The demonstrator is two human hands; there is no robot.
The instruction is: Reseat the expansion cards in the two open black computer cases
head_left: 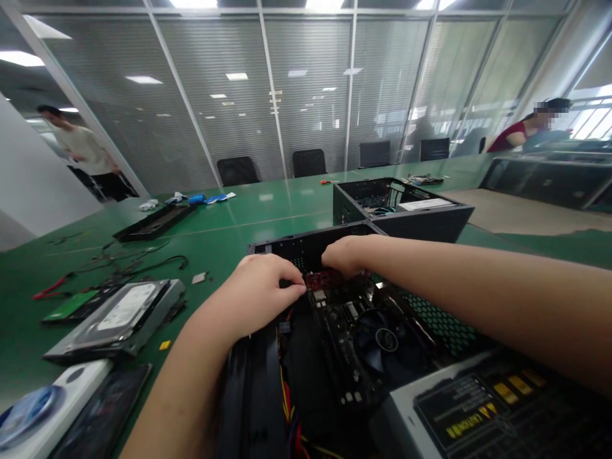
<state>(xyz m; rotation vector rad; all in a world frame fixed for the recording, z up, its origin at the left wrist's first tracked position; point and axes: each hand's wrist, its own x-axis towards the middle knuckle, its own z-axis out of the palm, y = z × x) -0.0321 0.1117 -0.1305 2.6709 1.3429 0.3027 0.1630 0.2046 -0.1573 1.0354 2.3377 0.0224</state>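
Note:
An open black computer case (261, 395) lies in front of me, with a red expansion card (319, 280) inside near its far wall. My left hand (268, 287) pinches the card's left end between thumb and fingertips. From the right, my right hand (347, 255) reaches in with its fingers curled over the card; its fingertips are partly hidden. Closer to me is the motherboard (335, 325) with a round cooling fan (382, 341). The power supply (459, 401) with a caution label fills the near right corner. Coloured cables (287, 398) run along the left side.
On the left lie a hard drive (129, 312), a green circuit board (71, 306), loose cables (129, 268) and a black panel (155, 222). Another open case (406, 220) stands beyond mine. One person (83, 150) is at far left, another (521, 131) at far right.

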